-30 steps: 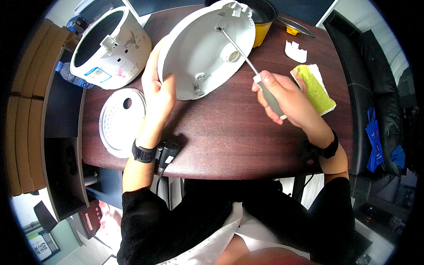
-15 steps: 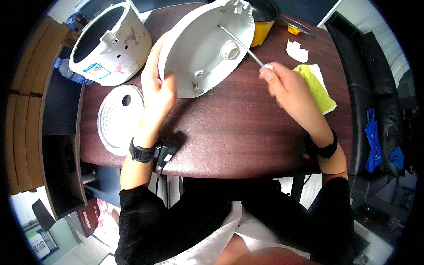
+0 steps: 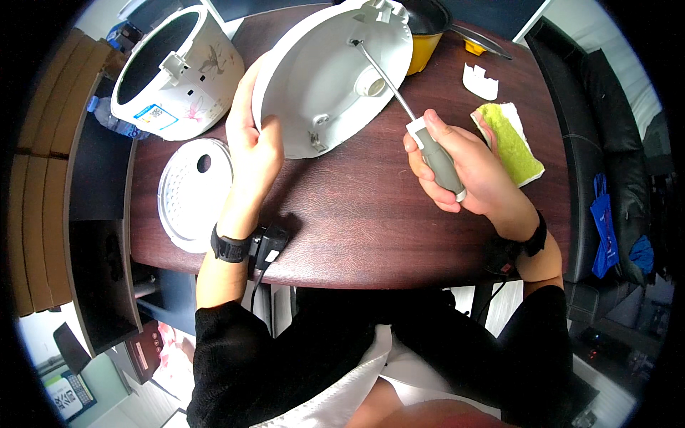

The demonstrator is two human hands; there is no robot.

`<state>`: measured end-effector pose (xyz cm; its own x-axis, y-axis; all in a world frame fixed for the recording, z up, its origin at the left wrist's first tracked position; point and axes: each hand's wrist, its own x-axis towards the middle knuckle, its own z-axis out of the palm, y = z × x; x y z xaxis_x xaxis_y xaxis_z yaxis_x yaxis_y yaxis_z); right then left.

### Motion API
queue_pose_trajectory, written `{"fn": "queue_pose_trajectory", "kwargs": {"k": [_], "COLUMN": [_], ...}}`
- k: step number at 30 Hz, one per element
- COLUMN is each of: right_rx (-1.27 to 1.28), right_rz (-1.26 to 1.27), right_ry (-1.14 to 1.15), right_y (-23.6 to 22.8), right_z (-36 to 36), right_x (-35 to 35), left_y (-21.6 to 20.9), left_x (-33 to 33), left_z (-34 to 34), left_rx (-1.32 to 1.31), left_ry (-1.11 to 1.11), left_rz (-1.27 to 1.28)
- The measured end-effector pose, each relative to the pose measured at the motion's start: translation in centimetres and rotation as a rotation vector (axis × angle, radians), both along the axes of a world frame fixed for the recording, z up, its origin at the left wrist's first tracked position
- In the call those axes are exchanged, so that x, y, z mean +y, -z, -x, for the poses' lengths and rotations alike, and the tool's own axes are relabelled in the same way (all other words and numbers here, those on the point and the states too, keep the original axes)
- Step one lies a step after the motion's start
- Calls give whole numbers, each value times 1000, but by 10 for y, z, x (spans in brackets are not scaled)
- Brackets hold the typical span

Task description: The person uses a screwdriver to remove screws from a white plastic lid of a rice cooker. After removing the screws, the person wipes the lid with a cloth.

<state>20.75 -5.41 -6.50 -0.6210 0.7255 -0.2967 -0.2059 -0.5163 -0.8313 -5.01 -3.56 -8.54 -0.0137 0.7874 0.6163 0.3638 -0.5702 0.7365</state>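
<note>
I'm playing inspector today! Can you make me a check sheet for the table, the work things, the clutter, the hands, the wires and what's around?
Surface: table, dark red-brown, slightly shiny.
Job's things: white shell, tilted, hollow inside showing; screwdriver, its tip at a dark spot inside the shell.
Clutter: flowered cooker body, holed disc, yellow pot, white piece, green pad.
Hands: left hand grips the shell's edge; right hand holds the screwdriver's handle.
Cables: black cord hanging near the left forearm.
Surroundings: cardboard left, black sofa right.

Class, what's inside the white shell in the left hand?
A round white collar, a small metal piece and the tip of a screwdriver; whatever that tip covers is hidden.
</note>
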Motion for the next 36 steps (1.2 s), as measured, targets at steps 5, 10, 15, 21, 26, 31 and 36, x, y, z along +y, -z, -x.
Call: {"fn": "queue_pose_trajectory", "kwargs": {"k": [5, 10, 15, 21, 26, 31, 36], "right_rx": [-226, -1099, -937, -30, 20, -368, -1080], "right_rz": [-206, -1161, -686, -15, 34, -268, -999], "right_ry": [40, 282, 171, -19, 10, 43, 257], "right_y": [6, -1, -12, -4, 1, 1, 0], "right_z": [2, -17, -13, -10, 2, 1, -10], "right_x": [-2, 16, 7, 3, -5, 3, 15], "left_y": [-1, -1, -4, -4, -3, -5, -3], "left_x": [0, -2, -3, -3, -4, -7, -5], "left_z": [-2, 1, -2, -3, -3, -4, -2], "left_rx": [26, 14, 24, 28, 31, 28, 26], "left_ry": [18, 26, -3, 10, 13, 21, 46], "left_rz": [-17, 7, 4, -25, -28, 5, -10]}}
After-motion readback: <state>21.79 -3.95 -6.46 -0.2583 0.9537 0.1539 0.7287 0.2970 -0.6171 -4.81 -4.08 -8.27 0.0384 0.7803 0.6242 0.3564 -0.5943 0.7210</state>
